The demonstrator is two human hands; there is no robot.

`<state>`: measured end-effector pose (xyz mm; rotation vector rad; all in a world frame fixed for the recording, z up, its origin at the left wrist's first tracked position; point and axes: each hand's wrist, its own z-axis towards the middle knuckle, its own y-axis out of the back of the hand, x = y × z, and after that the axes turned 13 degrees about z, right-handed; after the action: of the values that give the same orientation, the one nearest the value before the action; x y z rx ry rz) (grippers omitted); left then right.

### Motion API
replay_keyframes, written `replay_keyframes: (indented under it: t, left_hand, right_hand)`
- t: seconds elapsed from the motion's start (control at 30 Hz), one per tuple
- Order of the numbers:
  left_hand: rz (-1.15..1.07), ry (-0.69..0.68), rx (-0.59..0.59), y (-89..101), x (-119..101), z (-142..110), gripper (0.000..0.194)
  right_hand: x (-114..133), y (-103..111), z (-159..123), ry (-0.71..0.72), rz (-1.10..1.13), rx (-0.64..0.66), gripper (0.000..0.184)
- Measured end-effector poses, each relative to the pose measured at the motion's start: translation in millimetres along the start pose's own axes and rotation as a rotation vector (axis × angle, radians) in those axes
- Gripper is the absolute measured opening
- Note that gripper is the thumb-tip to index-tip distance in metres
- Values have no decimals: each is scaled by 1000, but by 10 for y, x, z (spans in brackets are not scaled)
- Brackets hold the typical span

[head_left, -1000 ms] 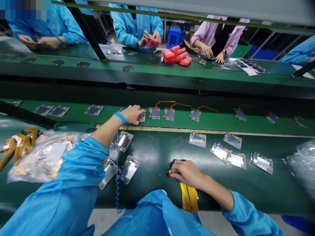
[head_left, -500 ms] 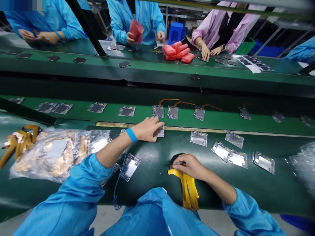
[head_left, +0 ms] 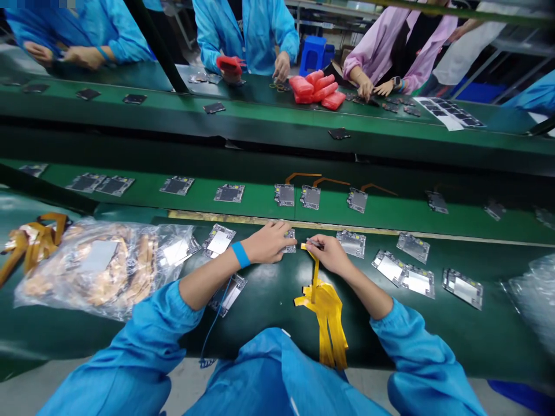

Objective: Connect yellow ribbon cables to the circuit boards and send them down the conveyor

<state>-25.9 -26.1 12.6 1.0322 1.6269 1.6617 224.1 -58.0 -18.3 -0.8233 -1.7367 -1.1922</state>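
Observation:
My left hand [head_left: 269,241] is closed over the left side of a small circuit board [head_left: 290,240], holding it down on the green workbench. A blue wristband [head_left: 240,255] with a coiled cord circles that wrist. Just to the right, my right hand [head_left: 333,253] pinches what look like metal tweezers [head_left: 315,243]. At their tip is the top end of a yellow flex ribbon cable [head_left: 315,268], close to the board's right edge. Its lower part hangs over a pile of the same yellow ribbon cables [head_left: 328,315] in front of me.
A conveyor belt [head_left: 255,211] carries several boards, some with orange cables. More boards [head_left: 418,280] lie at right, others [head_left: 219,240] at left. A plastic bag of cables [head_left: 95,268] lies left, bubble wrap [head_left: 535,289] right. Co-workers sit across, near red packets [head_left: 314,89].
My right hand has moved up from the cable pile to beside the board, drawing one yellow ribbon cable with it. My left hand has shifted slightly down and stays on the board.

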Motion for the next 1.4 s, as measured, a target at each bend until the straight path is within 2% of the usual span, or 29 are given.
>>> replay_keyframes:
  t: [0.23, 0.53, 0.77, 1.4]
  left_hand:
    - [35, -51, 74, 42, 12, 96, 36]
    - [-79, 11, -38, -97, 26, -49, 22]
    - [-114, 40, -56, -187, 4, -80, 26]
    - [-90, 25, -59, -179, 3, -91, 20]
  right_hand:
    - [-7, -27, 123, -28, -70, -8, 19]
    - [126, -77, 165, -59, -231, -8, 19]
    - [160, -100, 173, -75, -308, -15, 18]
    - [155, -98, 180, -76, -318, -7, 16]
